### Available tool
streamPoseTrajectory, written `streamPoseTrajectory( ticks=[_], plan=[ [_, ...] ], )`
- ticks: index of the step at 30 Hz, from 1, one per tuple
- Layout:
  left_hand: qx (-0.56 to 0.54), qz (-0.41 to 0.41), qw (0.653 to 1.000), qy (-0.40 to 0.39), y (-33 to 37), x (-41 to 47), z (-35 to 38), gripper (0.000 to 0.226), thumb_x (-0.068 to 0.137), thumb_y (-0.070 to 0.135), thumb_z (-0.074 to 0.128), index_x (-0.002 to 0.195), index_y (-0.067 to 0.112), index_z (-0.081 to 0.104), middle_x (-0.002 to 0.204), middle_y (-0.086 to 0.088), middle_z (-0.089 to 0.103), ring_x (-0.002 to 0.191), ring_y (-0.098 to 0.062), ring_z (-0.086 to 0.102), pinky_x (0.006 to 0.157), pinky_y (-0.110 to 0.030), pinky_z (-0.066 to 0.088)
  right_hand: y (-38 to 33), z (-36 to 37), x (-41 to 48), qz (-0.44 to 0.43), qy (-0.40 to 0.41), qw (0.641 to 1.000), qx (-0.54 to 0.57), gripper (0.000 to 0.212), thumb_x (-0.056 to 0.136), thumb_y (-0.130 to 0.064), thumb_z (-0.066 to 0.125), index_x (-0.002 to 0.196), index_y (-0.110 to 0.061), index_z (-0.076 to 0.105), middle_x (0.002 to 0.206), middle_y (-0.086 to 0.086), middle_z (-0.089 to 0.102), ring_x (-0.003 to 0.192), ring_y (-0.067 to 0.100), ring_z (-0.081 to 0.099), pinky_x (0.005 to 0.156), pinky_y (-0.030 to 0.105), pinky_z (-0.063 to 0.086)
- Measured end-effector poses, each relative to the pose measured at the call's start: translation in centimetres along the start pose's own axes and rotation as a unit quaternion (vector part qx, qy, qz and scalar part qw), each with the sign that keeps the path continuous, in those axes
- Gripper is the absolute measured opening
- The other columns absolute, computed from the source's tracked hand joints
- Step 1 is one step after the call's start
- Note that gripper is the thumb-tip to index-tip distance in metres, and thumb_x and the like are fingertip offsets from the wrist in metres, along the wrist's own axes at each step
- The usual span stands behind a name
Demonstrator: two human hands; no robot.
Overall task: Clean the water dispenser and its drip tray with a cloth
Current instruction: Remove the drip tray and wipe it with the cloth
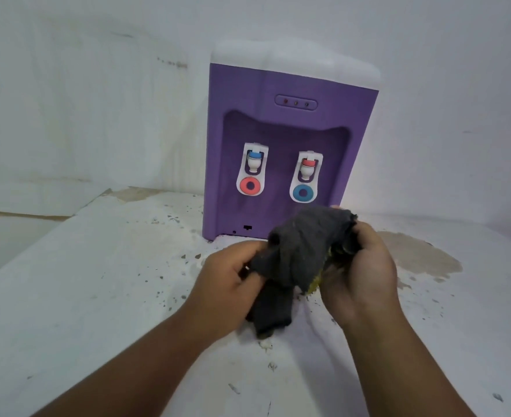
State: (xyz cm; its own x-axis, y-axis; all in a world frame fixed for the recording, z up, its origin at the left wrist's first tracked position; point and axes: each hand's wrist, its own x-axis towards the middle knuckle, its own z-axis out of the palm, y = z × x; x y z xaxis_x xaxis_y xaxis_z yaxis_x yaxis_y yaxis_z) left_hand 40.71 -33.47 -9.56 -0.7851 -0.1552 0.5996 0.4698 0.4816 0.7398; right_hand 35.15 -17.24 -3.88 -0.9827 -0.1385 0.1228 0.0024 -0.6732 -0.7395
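**1 Dispenser, 2 Taps, 1 Cloth**

1 purple water dispenser [239, 94] stands on 1 white surface [82, 281]. Its front carries 2 taps, the left tap [253, 164] capped blue and the right tap [307, 171] capped red. Below them are 2 ring-shaped levers, 1 red lever [250, 185] and 1 blue lever [303, 192]. 1 panel above holds 3 indicator lights [295, 102], and 1 small black slot [247, 227] marks the base. 2 hands, the left hand [224, 275] and the right hand [365, 272], grip 1 dark cloth [302, 251].

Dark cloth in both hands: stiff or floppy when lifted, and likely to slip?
Probably floppy: the dark cloth bunches between the left hand and right hand, one end drooping below. Its rough-looking surface probably resists slipping.
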Motion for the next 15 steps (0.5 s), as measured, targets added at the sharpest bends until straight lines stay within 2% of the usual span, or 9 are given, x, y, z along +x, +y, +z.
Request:
streamPoseTrajectory(
  ticks=[2, 4, 6, 8, 10, 11, 13, 15],
  plan=[
    [-0.071, -0.042, 0.996, 0.022, -0.4, 0.1, -0.7, 0.022, 0.093, 0.026, 0.059, 0.108, 0.031, 0.073, 0.100, 0.011, 0.074, 0.097, -0.013, 0.070, 0.084, -0.031, 0.059, 0.3, -1.1, 0.5, -0.047, 0.069, 0.985, -0.149, 0.030, 0.091, -0.019, 0.051, 0.071, -0.018, 0.074, 0.079, 0.001, 0.070, 0.080, 0.017, 0.068, 0.063, 0.031, 0.054],
    [-0.117, -0.066, 0.991, 0.024, -0.4, 0.1, -1.1, 0.025, 0.096, 0.014, 0.061, 0.110, 0.029, 0.075, 0.106, 0.006, 0.075, 0.104, -0.018, 0.069, 0.091, -0.041, 0.057, 0.3, -2.0, 1.3, -0.076, 0.129, 0.950, -0.273, 0.024, 0.087, -0.015, 0.048, 0.068, -0.011, 0.063, 0.077, 0.008, 0.061, 0.081, 0.021, 0.058, 0.063, 0.037, 0.051],
    [-0.064, -0.021, 0.996, 0.049, -0.3, 0.2, -1.4, 0.031, 0.092, 0.010, 0.061, 0.112, 0.029, 0.076, 0.107, 0.008, 0.073, 0.105, -0.016, 0.068, 0.092, -0.030, 0.055, 0.1, -2.7, 1.6, -0.108, 0.135, 0.919, -0.354, 0.023, 0.086, -0.012, 0.045, 0.073, -0.002, 0.060, 0.085, 0.020, 0.060, 0.079, 0.019, 0.055, 0.067, 0.045, 0.050],
    [0.009, 0.029, 0.997, 0.068, -0.2, 0.2, -1.6, 0.039, 0.087, 0.014, 0.056, 0.117, 0.030, 0.075, 0.101, 0.011, 0.068, 0.099, -0.014, 0.066, 0.083, -0.016, 0.050, 0.0, -2.9, 1.0, -0.174, 0.081, 0.898, -0.396, 0.026, 0.084, -0.020, 0.043, 0.078, -0.014, 0.068, 0.090, 0.007, 0.066, 0.084, 0.008, 0.059, 0.070, 0.026, 0.048],
    [0.025, 0.048, 0.995, 0.083, 0.0, 0.1, -1.6, 0.043, 0.082, 0.021, 0.052, 0.117, 0.033, 0.074, 0.098, 0.012, 0.067, 0.094, -0.013, 0.065, 0.078, -0.010, 0.047, 0.1, -2.4, -0.3, -0.251, -0.030, 0.857, -0.449, 0.025, 0.082, -0.031, 0.046, 0.094, -0.027, 0.068, 0.106, -0.010, 0.063, 0.103, -0.003, 0.057, 0.078, 0.009, 0.045],
    [0.013, 0.042, 0.995, 0.091, 0.0, 0.0, -1.4, 0.042, 0.081, 0.021, 0.054, 0.114, 0.035, 0.075, 0.098, 0.013, 0.069, 0.094, -0.012, 0.067, 0.078, -0.010, 0.049, 0.4, -2.1, -0.9, -0.282, -0.103, 0.826, -0.477, 0.027, 0.083, -0.036, 0.051, 0.103, -0.028, 0.066, 0.113, -0.014, 0.060, 0.111, -0.002, 0.054, 0.084, 0.007, 0.043],
    [-0.058, -0.004, 0.992, 0.108, 0.1, -0.1, -0.9, 0.036, 0.078, 0.014, 0.062, 0.103, 0.035, 0.075, 0.097, 0.009, 0.075, 0.094, -0.013, 0.071, 0.081, -0.019, 0.055, 1.6, -1.5, -1.9, -0.310, -0.233, 0.756, -0.528, 0.035, 0.084, -0.044, 0.064, 0.115, -0.029, 0.062, 0.118, -0.015, 0.058, 0.114, 0.008, 0.056, 0.090, 0.014, 0.044],
    [-0.117, -0.047, 0.985, 0.117, 0.1, 0.0, -0.9, 0.035, 0.074, 0.006, 0.066, 0.097, 0.032, 0.073, 0.091, 0.001, 0.076, 0.088, -0.017, 0.074, 0.079, -0.029, 0.060, 2.6, -0.9, -2.3, -0.312, -0.263, 0.716, -0.566, 0.043, 0.082, -0.047, 0.072, 0.119, -0.030, 0.060, 0.114, -0.017, 0.061, 0.106, 0.007, 0.059, 0.084, 0.022, 0.051]
  ],
)
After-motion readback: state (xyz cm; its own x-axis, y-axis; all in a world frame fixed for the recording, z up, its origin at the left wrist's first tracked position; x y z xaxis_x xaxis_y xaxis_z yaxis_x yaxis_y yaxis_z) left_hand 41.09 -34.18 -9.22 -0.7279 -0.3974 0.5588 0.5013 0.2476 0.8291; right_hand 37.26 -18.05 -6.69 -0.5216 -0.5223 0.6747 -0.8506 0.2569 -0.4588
